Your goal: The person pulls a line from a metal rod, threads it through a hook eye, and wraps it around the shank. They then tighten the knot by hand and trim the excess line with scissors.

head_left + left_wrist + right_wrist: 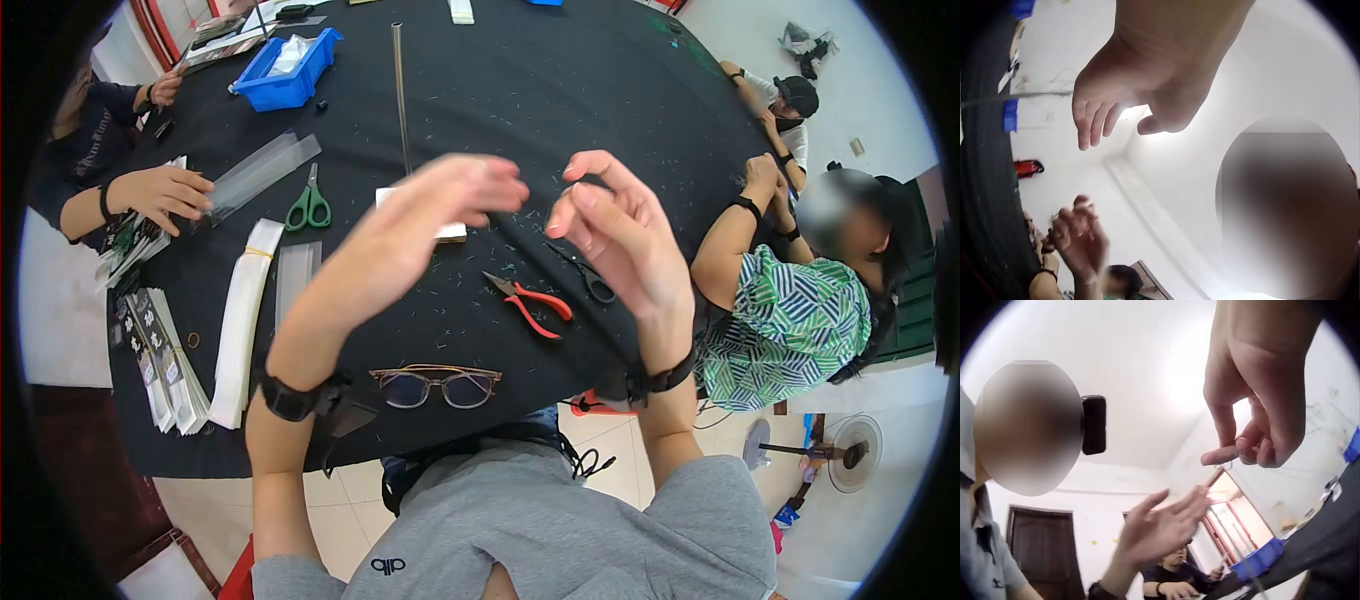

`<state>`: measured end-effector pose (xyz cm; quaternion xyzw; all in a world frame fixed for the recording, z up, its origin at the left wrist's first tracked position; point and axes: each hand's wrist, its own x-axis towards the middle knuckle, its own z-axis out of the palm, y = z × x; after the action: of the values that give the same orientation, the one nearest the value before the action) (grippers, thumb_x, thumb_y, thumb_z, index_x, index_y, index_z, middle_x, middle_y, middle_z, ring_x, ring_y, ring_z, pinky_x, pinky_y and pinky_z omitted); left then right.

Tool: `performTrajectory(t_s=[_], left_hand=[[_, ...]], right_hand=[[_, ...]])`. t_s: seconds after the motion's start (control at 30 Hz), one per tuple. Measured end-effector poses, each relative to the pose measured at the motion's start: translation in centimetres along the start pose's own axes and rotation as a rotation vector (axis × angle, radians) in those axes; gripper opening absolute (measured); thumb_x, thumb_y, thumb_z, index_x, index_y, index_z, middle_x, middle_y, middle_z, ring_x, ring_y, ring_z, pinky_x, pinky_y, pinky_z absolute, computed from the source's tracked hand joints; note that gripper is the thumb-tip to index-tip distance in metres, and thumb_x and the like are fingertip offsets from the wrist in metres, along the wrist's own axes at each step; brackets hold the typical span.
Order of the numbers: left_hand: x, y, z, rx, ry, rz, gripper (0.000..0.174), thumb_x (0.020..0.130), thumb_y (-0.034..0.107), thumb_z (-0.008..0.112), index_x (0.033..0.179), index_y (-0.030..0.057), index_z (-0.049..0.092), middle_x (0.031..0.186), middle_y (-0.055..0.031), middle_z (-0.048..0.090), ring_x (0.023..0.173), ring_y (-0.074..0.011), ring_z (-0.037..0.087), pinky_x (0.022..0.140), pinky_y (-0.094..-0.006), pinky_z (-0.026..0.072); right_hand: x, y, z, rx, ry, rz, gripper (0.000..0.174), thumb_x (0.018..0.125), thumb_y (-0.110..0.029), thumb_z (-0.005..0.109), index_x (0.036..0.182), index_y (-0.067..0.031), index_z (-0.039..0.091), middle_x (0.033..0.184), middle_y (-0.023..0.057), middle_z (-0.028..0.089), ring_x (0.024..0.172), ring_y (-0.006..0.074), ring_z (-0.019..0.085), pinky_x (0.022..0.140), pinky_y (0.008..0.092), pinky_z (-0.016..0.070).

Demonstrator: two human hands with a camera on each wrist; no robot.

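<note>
Blurred by motion, my left hand [425,220] is raised over the table with its fingers extended, holding nothing that shows. My right hand [630,235] is up beside it, thumb and fingertips drawn together. In the right wrist view a thin wire-like loop [1227,465] shows at the fingertips of that hand. Behind the left hand a thin metal rod [400,90] rises from a white block [452,233], which the hand partly hides. Red-handled pliers [528,302] and black scissors [598,286] lie below the hands. Folded eyeglasses [437,388] rest near the table's front edge.
Green scissors [309,207], clear plastic strips [262,172] and a banded white bundle [245,325] lie left. Printed packets [165,365] lie beyond them. A blue bin [285,80] stands at the back left. People sit on both sides, arms on the black table [560,90].
</note>
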<state>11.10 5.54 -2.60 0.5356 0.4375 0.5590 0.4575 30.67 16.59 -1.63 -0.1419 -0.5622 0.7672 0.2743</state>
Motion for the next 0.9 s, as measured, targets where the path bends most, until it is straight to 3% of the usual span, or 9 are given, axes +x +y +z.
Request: performTrajectory(t_s=[0.07, 0.17, 0.23, 0.33, 0.5, 0.63, 0.7, 0.83, 0.9], left_hand=[[0.0, -0.9, 1.2, -0.101, -0.071, -0.141, 0.051, 0.102, 0.034, 0.027, 0.129, -0.0048, 0.049, 0.120, -0.0167, 0.061, 0.117, -0.0240, 0.055, 0.102, -0.0370, 0.0374], [0.1, -0.9, 1.4, -0.137, -0.205, -0.143, 0.052, 0.102, 0.034, 0.026, 0.127, -0.0057, 0.051, 0.114, -0.0177, 0.063, 0.114, -0.0241, 0.056, 0.102, -0.0368, 0.0370], [0.0, -0.8, 1.4, -0.069, -0.187, -0.185, 0.055, 0.102, 0.036, 0.025, 0.124, -0.0048, 0.054, 0.109, -0.0172, 0.064, 0.109, -0.0232, 0.058, 0.101, -0.0364, 0.0372], [-0.3, -0.2, 1.6, -0.121, -0.153, -0.231, 0.047, 0.102, 0.031, 0.032, 0.122, -0.0038, 0.055, 0.105, -0.0138, 0.065, 0.102, -0.0204, 0.061, 0.098, -0.0344, 0.0405], [-0.4, -0.7, 1.6, -0.043, -0.120, -0.144, 0.029, 0.095, 0.015, 0.054, 0.118, -0.0029, 0.057, 0.091, -0.0045, 0.063, 0.084, -0.0116, 0.059, 0.080, -0.0262, 0.0475], [-0.4, -0.1, 1.8, -0.014, -0.082, -0.180, 0.027, 0.095, 0.019, 0.057, 0.112, -0.0014, 0.061, 0.086, -0.0011, 0.061, 0.076, -0.0083, 0.056, 0.070, -0.0226, 0.0459], [-0.3, -0.1, 1.6, 0.041, -0.052, -0.190, 0.024, 0.094, 0.020, 0.058, 0.106, 0.0001, 0.065, 0.081, 0.0021, 0.058, 0.067, -0.0044, 0.050, 0.059, -0.0197, 0.0408], [-0.4, 0.0, 1.2, 0.137, 0.026, -0.165, 0.023, 0.094, 0.020, 0.059, 0.101, 0.0007, 0.068, 0.073, 0.0043, 0.057, 0.060, -0.0018, 0.046, 0.052, -0.0177, 0.0350], [-0.3, 0.6, 0.9, 0.207, 0.011, -0.169, 0.021, 0.093, 0.019, 0.060, 0.096, 0.0013, 0.070, 0.066, 0.0065, 0.055, 0.056, 0.0001, 0.041, 0.049, -0.0172, 0.0300]], right_hand=[[-0.1, 1.0, 1.1, 0.024, -0.013, -0.060, 0.020, 0.095, -0.012, 0.056, 0.112, -0.0020, 0.054, 0.091, 0.0143, 0.070, 0.072, 0.0059, 0.049, 0.069, 0.0203, 0.0399], [-0.5, 1.6, 1.9, -0.045, 0.034, -0.118, 0.022, 0.095, -0.013, 0.056, 0.113, -0.0004, 0.055, 0.094, 0.0133, 0.071, 0.079, 0.0069, 0.056, 0.074, 0.0208, 0.0431], [-0.6, 1.8, 2.1, -0.090, 0.072, -0.148, 0.023, 0.095, -0.013, 0.056, 0.114, 0.0007, 0.055, 0.096, 0.0127, 0.071, 0.082, 0.0080, 0.060, 0.078, 0.0218, 0.0450], [-0.8, 2.0, 2.5, -0.139, 0.107, -0.132, 0.025, 0.096, -0.014, 0.056, 0.114, 0.0023, 0.058, 0.100, 0.0121, 0.070, 0.089, 0.0121, 0.065, 0.083, 0.0252, 0.0483], [-0.8, 2.8, 2.5, -0.194, 0.123, -0.203, 0.027, 0.096, -0.011, 0.055, 0.117, 0.0045, 0.058, 0.107, 0.0146, 0.069, 0.101, 0.0154, 0.064, 0.087, 0.0271, 0.0497], [-0.6, 3.7, 3.2, -0.185, 0.150, -0.198, 0.028, 0.095, -0.007, 0.055, 0.120, 0.0055, 0.057, 0.107, 0.0149, 0.068, 0.100, 0.0151, 0.064, 0.088, 0.0260, 0.0495], [-0.5, 4.0, 3.3, -0.231, 0.168, -0.256, 0.031, 0.095, -0.006, 0.055, 0.124, 0.0056, 0.056, 0.108, 0.0151, 0.068, 0.101, 0.0147, 0.064, 0.087, 0.0251, 0.0495], [-0.8, 4.0, 3.8, -0.193, 0.194, -0.221, 0.034, 0.095, -0.005, 0.055, 0.127, 0.0054, 0.054, 0.110, 0.0155, 0.067, 0.104, 0.0143, 0.062, 0.088, 0.0249, 0.0491], [-0.9, 4.3, 3.8, -0.204, 0.222, -0.246, 0.034, 0.095, -0.005, 0.055, 0.128, 0.0036, 0.054, 0.105, 0.0132, 0.069, 0.095, 0.0096, 0.064, 0.080, 0.0209, 0.0496]])
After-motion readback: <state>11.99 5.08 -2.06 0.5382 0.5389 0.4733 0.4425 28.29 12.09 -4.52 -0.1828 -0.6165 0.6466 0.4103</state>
